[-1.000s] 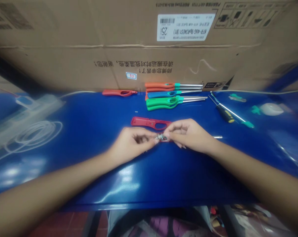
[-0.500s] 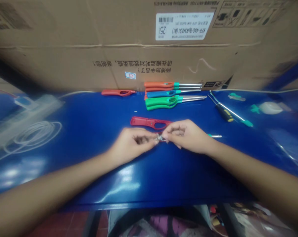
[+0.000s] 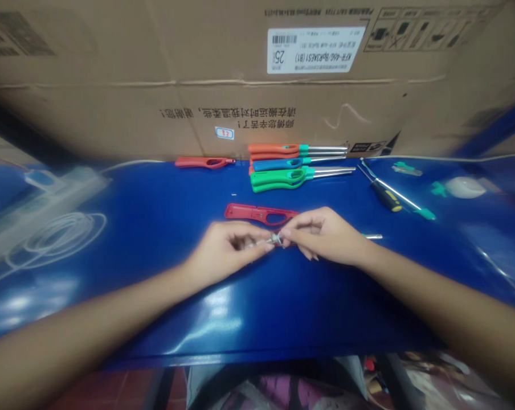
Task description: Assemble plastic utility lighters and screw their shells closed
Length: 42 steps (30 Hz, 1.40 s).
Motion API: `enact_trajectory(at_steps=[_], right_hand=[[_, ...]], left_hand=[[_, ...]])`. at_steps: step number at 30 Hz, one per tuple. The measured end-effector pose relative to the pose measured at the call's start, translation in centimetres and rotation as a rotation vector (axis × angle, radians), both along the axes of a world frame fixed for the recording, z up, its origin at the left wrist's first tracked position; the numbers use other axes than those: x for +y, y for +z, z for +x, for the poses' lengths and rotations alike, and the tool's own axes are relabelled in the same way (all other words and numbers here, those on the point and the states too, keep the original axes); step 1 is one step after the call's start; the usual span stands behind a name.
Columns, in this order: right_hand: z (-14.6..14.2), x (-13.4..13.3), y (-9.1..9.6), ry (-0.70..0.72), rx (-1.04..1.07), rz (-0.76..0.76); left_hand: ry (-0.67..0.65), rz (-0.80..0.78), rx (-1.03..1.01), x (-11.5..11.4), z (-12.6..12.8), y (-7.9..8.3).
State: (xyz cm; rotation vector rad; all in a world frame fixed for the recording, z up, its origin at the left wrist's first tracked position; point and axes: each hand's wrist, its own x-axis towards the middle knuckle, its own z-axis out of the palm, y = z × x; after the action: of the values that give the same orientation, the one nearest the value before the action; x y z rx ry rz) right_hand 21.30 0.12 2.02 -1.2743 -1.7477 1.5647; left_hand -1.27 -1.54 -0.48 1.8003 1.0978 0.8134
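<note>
My left hand (image 3: 227, 246) and my right hand (image 3: 323, 233) meet at the middle of the blue table (image 3: 155, 296). Both pinch a small metal lighter part (image 3: 276, 239) between their fingertips. A thin metal tube (image 3: 372, 236) sticks out to the right from under my right hand. Just behind the hands lies a red lighter handle shell (image 3: 260, 214), flat on the table.
Finished long lighters (image 3: 291, 165) in orange, blue and green lie in a row at the back, with another red shell (image 3: 204, 162) to their left. A screwdriver (image 3: 388, 196) lies at the right. A coiled white cable (image 3: 56, 236) sits left. A big cardboard box (image 3: 257, 85) stands behind.
The hands stay together on the small part with only slight finger movement; the view has shifted a little.
</note>
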Motion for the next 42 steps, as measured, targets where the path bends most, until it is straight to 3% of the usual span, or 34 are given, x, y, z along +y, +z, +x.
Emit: enact_trajectory(at_steps=[12,27,30,33,35,37,42], right_hand=[[0.3,0.0,-0.7,-0.007,0.019,-0.003],[0.3,-0.4,-0.3,0.024,-0.033,0.038],[0.7,-0.4,-0.3,0.012,-0.122,0.239],[1.4,-0.2,-0.5,0.046,-0.285,0.695],[1.8,-0.1,-0.6,0.109,-0.382,0.905],[1.9,-0.1,-0.6,0.154,-0.442,0.979],[1.9,-0.2,-0.2,0.259,-0.490,0.997]], left_hand=[[0.008,-0.001,-0.007,-0.1,0.0,-0.1],[-0.023,0.199,0.072,-0.1,-0.1,0.2],[-0.026,0.267,0.118,-0.1,-0.3,0.4],[-0.045,0.348,0.179,0.0,-0.8,0.5],[-0.090,0.375,0.226,0.2,-1.1,0.6],[-0.153,0.409,0.271,0.4,-1.3,0.5],[-0.225,0.442,0.321,0.9,-1.3,0.4]])
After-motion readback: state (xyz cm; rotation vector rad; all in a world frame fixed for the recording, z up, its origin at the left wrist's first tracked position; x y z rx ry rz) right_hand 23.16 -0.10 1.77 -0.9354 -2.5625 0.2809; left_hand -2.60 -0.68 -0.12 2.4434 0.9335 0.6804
